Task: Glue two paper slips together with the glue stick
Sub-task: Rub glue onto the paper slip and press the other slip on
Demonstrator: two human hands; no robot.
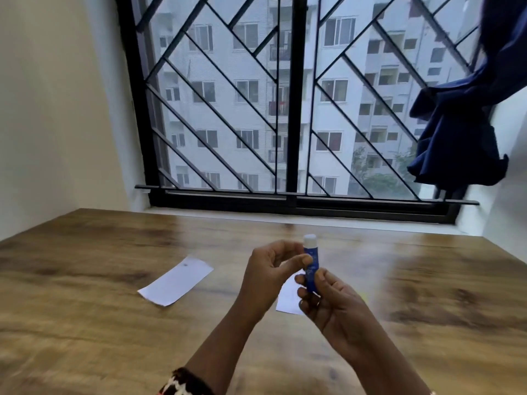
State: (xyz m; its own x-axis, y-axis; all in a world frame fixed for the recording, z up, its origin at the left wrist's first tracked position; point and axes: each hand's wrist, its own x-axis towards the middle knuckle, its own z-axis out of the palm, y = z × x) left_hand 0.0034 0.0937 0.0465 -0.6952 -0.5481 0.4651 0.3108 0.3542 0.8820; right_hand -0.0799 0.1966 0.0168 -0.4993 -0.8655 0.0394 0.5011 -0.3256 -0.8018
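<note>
A blue glue stick [310, 266] with a white top stands upright in the air above the wooden table [85, 280]. My right hand [328, 300] grips its lower body. My left hand [271, 275] pinches its upper part with thumb and fingertips. One white paper slip [176, 280] lies flat on the table to the left of my hands. A second white slip [288, 297] lies under my hands, mostly hidden by them.
A barred window [291, 109] runs along the table's far edge. A dark blue curtain [462, 124] hangs bunched at the upper right. A pale wall stands on the left. A patterned sleeve cuff [182, 383] shows at the bottom.
</note>
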